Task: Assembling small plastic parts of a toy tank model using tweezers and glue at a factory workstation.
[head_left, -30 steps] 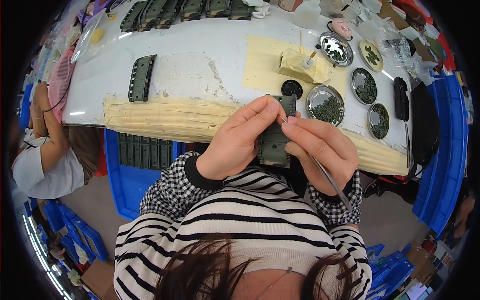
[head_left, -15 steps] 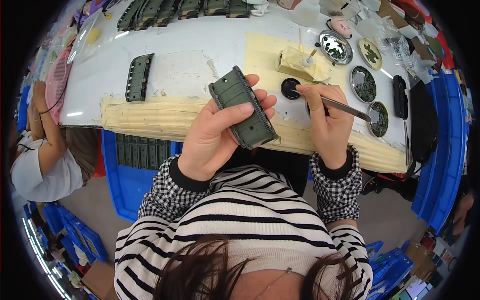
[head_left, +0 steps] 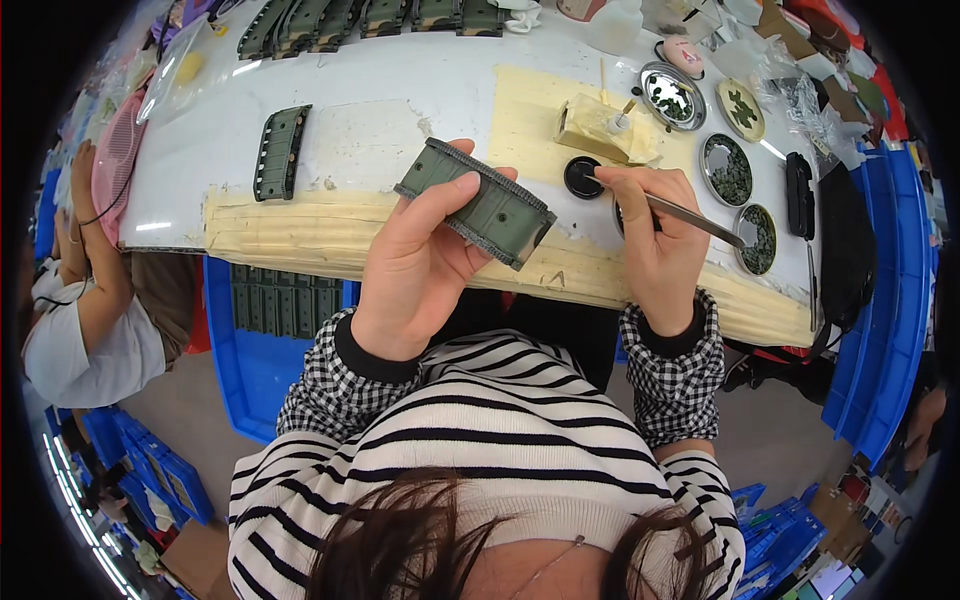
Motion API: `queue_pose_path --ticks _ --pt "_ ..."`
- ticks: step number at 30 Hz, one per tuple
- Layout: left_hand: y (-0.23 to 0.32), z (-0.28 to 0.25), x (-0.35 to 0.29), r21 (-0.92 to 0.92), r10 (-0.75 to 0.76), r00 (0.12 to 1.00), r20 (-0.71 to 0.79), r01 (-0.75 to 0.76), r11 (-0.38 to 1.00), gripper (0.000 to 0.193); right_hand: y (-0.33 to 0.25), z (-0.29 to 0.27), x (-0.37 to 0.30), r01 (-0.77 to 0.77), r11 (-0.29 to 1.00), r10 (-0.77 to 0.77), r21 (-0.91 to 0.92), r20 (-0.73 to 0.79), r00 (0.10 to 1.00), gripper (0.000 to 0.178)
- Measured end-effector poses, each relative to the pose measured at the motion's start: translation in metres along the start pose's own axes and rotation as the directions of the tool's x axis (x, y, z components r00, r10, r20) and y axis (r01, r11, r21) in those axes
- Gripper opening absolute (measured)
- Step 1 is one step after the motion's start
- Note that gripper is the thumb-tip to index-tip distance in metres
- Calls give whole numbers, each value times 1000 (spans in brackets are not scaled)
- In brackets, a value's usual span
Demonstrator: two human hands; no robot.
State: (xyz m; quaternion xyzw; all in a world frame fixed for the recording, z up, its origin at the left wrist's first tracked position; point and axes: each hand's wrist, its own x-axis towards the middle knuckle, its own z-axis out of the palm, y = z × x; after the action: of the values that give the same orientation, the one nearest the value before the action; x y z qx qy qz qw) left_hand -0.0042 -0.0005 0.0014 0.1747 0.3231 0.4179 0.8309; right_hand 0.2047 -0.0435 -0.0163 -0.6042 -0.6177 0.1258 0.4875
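My left hand (head_left: 412, 262) is closed around a curved green plastic piece (head_left: 503, 212) with toothed dark edges and small holes, held above the table's front edge. The thumb presses on its face. In my right hand (head_left: 660, 240) is a pair of metal tweezers (head_left: 700, 220), pinched between thumb and fingers. The tip end reaches a small round black dish (head_left: 580, 178); whether it grips anything is too small to tell. A similar green piece (head_left: 281, 153) lies on the table to the left.
Metal dishes (head_left: 726, 168) of small dark green bits stand at the right, near a tape-wrapped block (head_left: 604, 132). More camouflage-patterned pieces (head_left: 385, 16) line the far edge. A blue crate (head_left: 247, 365) with green pieces sits below the table. Another person's arm (head_left: 87, 215) is at the left.
The green piece has been turned in my left hand from steeply slanted to flatter, its upper end swinging left. My right hand with the tweezers has hardly moved.
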Motion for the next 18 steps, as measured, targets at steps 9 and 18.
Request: queue_pose_path --ticks 9,18 --pt "-2 4 8 -34 3 999 32 -2 999 41 -44 -13 -12 103 920 -156 378 112 981 14" --pt "-6 4 9 -34 11 998 54 -9 999 37 -51 -7 -15 54 933 -112 357 142 984 15"
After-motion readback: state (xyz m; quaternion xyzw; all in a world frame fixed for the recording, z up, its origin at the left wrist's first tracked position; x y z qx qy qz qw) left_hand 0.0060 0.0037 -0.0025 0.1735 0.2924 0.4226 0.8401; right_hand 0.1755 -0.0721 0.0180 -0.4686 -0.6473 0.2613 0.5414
